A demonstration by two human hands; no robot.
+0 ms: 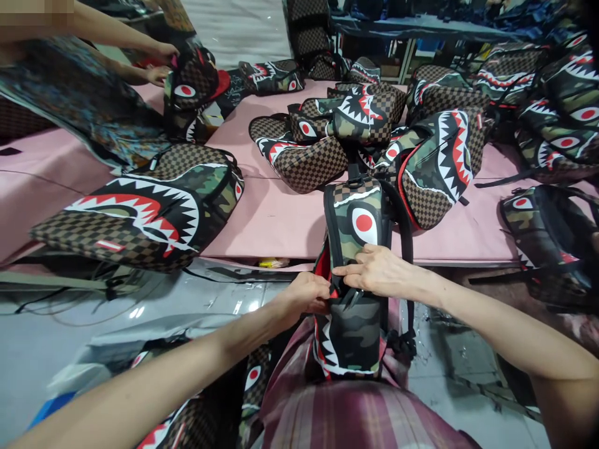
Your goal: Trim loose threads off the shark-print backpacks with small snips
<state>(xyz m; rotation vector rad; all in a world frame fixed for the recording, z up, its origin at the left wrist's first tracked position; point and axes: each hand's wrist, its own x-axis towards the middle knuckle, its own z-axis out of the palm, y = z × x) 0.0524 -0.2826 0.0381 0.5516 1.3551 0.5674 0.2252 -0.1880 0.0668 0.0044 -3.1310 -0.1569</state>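
Observation:
A camouflage and brown-check backpack (358, 337) rests between my lap and the table edge, its side panel with a red-and-white eye turned up. At the red-lined opening on its left side, my left hand (309, 294) pinches the edge with closed fingers. My right hand (377, 271) lies across the middle of the side panel, just below the eye, its fingers curled on the material and the index finger reaching toward my left fingertips. What exactly is between the fingertips is too small to make out. A black strap hangs along the backpack's right side.
The pink table (276, 231) bears a backpack lying on its back (140, 206) at left and a pile of backpacks (327, 137) beyond mine. More backpacks (561, 137) are stacked at right. Across the table at left, another person's hands (161, 65) handle a backpack. Further bags lie below my left arm.

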